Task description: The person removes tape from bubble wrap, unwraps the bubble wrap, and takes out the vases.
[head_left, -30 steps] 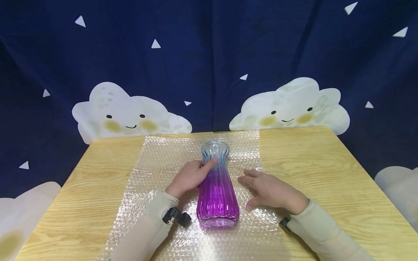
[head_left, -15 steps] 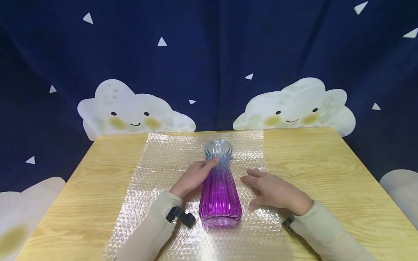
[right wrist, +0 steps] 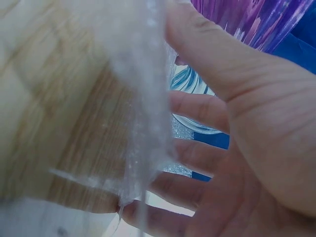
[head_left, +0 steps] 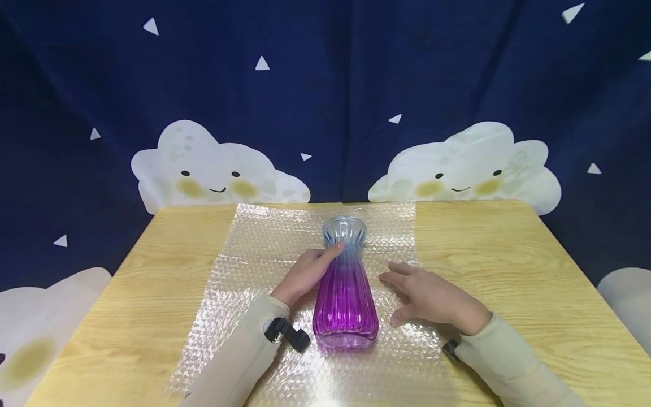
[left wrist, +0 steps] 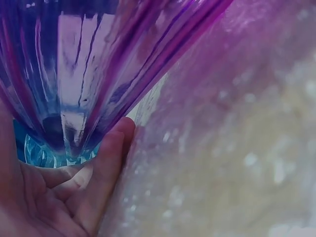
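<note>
A ribbed glass vase (head_left: 346, 294), purple at the base and fading to pale blue at the mouth, lies on its side with the mouth pointing away from me. Under it spreads a sheet of bubble wrap (head_left: 244, 265). My left hand (head_left: 307, 271) grips the vase near its narrow neck, the thumb over the top. In the left wrist view the fingers (left wrist: 106, 163) curl beneath the glass (left wrist: 94, 74). To the right of the vase, my right hand (head_left: 429, 297) rests at the wrap's right side, fingers spread and apart from the glass. The right wrist view shows these fingers (right wrist: 197, 155) beside the wrap's edge (right wrist: 148, 113).
The wooden table (head_left: 508, 254) extends on both sides of the wrap. A dark blue curtain (head_left: 325, 102) printed with white clouds (head_left: 218, 169) hangs right behind the table's far edge. Small black devices (head_left: 287, 333) are strapped at both wrists.
The whole scene shifts slightly right in the head view as the camera turns. Both hands and the vase keep their places relative to each other.
</note>
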A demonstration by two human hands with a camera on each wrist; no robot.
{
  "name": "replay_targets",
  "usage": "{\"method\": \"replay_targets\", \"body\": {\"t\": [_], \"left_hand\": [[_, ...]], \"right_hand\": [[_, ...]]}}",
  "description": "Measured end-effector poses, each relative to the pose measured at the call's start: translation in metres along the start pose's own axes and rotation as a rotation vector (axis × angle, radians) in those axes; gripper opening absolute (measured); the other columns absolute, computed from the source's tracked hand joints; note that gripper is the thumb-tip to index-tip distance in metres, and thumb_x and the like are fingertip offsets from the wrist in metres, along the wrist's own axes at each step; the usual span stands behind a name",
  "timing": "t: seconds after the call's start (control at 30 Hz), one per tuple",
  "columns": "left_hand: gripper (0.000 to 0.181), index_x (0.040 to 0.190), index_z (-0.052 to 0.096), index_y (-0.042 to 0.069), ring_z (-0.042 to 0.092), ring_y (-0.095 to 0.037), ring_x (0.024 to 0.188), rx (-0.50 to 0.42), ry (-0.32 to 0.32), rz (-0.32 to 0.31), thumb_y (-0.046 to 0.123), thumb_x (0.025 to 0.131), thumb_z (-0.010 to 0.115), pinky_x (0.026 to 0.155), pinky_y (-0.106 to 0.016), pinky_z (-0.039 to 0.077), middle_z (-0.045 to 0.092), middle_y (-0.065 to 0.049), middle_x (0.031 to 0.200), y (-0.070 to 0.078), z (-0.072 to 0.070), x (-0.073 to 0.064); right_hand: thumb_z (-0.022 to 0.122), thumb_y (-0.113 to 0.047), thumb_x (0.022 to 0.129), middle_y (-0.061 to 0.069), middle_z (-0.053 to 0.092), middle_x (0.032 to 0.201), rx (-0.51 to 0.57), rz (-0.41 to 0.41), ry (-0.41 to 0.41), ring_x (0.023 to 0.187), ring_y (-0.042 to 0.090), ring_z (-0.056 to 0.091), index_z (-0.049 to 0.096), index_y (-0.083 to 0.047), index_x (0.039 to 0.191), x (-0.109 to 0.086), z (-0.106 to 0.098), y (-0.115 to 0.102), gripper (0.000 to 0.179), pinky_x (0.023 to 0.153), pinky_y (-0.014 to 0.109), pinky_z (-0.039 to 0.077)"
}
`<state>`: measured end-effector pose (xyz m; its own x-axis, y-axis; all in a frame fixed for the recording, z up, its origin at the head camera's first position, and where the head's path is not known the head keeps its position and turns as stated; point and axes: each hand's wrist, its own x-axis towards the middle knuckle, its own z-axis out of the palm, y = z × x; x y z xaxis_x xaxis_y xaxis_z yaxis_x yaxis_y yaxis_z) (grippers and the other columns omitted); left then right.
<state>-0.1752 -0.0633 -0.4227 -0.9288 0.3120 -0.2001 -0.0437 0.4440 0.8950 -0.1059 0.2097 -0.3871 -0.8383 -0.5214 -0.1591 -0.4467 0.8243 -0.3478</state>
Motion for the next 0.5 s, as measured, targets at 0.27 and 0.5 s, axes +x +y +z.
{"method": "replay_targets", "body": {"t": [0.27, 0.5], "left_hand": [[0.080, 0.117, 0.076, 0.014, 0.074, -0.019, 0.092, 0.012, 0.006, 0.007, 0.083, 0.091, 0.045, 0.094, -0.040, 0.059, 0.079, -0.007, 0.106, 0.0010, 0.0012, 0.0001], [0.080, 0.114, 0.077, 0.013, 0.074, -0.019, 0.087, -0.012, 0.016, 0.010, 0.083, 0.091, 0.045, 0.089, -0.037, 0.060, 0.079, -0.008, 0.101, -0.0008, 0.0005, -0.0005]], "right_hand": [[0.080, -0.057, 0.071, 0.029, 0.042, 0.160, 0.006, 0.001, 0.003, 0.136, 0.053, 0.054, 0.055, -0.009, 0.149, -0.0015, 0.0001, 0.0008, 0.095, 0.110, 0.065, 0.048], [0.080, -0.057, 0.070, 0.029, 0.042, 0.160, 0.003, 0.002, -0.002, 0.135, 0.053, 0.054, 0.055, -0.009, 0.149, -0.0005, 0.0000, -0.0003, 0.096, 0.110, 0.065, 0.048]]}}
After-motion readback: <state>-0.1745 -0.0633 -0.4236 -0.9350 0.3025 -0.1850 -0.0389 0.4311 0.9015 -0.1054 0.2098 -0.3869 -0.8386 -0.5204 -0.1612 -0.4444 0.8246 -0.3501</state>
